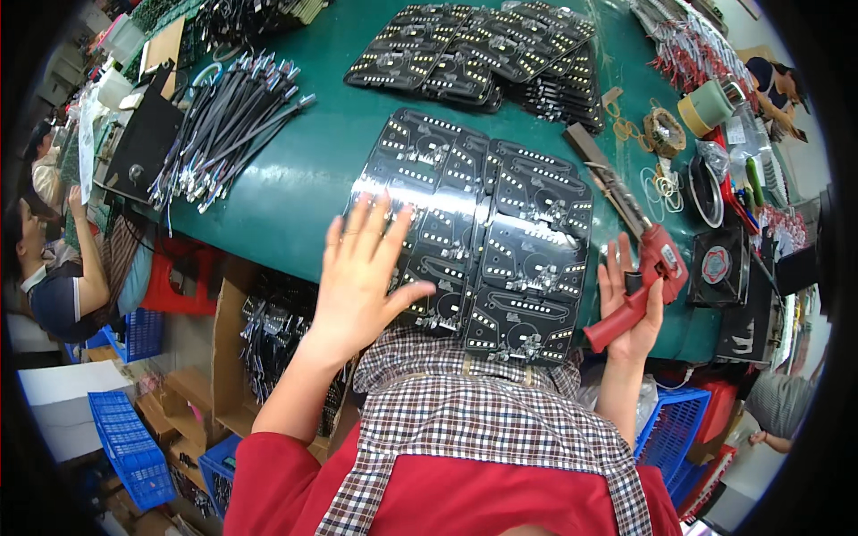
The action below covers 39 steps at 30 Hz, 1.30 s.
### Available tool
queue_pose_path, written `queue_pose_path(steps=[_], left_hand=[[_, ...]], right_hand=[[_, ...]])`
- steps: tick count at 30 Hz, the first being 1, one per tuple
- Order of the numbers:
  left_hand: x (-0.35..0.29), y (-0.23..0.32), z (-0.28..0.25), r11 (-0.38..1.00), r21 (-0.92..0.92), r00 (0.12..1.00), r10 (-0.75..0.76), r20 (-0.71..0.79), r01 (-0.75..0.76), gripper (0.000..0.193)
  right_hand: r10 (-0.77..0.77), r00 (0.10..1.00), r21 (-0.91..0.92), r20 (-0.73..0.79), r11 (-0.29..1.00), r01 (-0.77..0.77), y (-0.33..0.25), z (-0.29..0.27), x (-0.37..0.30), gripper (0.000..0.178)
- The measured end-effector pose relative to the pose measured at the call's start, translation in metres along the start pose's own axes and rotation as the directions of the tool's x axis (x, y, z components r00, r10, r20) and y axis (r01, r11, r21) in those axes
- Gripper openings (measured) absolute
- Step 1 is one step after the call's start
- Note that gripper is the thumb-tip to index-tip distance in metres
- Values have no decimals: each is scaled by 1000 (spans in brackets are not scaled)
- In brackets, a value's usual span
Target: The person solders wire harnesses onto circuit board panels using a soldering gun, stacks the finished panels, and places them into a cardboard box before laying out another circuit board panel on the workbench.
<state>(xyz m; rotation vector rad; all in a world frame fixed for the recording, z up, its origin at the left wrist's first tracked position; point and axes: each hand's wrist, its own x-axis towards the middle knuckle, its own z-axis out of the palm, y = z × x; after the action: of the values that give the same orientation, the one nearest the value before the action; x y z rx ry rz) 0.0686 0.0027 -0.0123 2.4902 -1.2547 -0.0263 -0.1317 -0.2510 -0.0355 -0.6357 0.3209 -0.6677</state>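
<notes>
Two black circuit board panels [532, 241] lie side by side in front of me, dotted with small pale components. My left hand [362, 263] is over the left edge of the left panel, fingers spread and holding nothing; whether it touches the panel I cannot tell. At the right panel's side, my right hand [636, 308] holds a red pistol-grip tool [660, 266], its handle across the palm and the thumb against it. The tool looks like a soldering gun. Its long metal front part points away, up and to the left.
Stacked circuit boards [474, 49] stand at the table's far side. A bundle of black cables [228, 125] lies at the left. To the right are a tape roll [663, 132], rubber bands [661, 192] and a green cylinder [710, 107]. Blue baskets [130, 447] stand below, and other people sit nearby.
</notes>
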Motion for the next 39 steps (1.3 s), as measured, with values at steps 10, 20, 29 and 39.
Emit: queue_pose_path(steps=[10,20,29,39], left_hand=[[-33,-15,7,991,-67,992,-111,61,115,102],[-28,-19,10,997,66,998,-53,33,51,86],[-20,42,15,978,-90,969,199,146,-187,89],[-5,59,32,936,-164,923,338,185,-310,93]], right_hand=[[-12,999,53,33,999,10,1,-10,-5,61],[-14,1000,39,22,999,13,0,-6,-7,61],[-2,999,-2,41,1000,2,4,3,-8,62],[9,1000,11,10,1000,-9,5,0,-19,62]])
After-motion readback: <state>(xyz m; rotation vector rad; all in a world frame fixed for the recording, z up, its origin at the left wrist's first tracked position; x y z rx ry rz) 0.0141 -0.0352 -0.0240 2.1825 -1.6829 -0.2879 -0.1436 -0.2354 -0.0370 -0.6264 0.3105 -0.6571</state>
